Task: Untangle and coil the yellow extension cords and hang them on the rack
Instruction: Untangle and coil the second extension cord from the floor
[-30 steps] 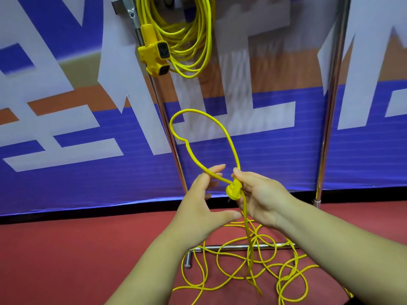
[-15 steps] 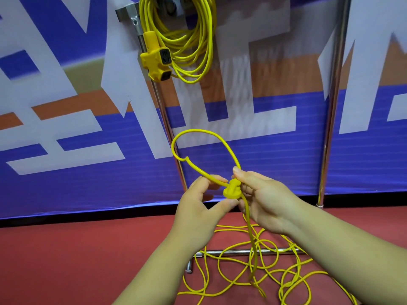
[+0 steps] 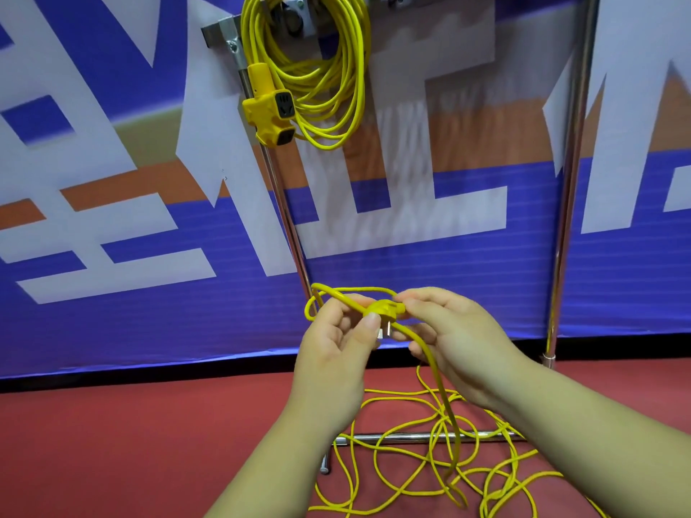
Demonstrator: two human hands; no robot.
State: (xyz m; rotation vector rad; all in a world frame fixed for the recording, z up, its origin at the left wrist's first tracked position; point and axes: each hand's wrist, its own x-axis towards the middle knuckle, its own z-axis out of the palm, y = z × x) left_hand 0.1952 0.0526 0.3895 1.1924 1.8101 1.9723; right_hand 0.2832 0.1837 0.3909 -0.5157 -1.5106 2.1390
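A right hand pinches a yellow plug with curled fingers. A left hand pinches the yellow cord just beside it, with a small loop standing between them. The cord drops to a tangle on the red floor. Above, a coiled cord hangs on the rack.

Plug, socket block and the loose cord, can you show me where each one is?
plug (image 3: pixel 379 310): head view, on its yellow body, above the metal prongs.
socket block (image 3: pixel 261 117): head view, on its yellow side, left of the black outlet face.
loose cord (image 3: pixel 447 405): head view, on the thick strand hanging down to the tangle.
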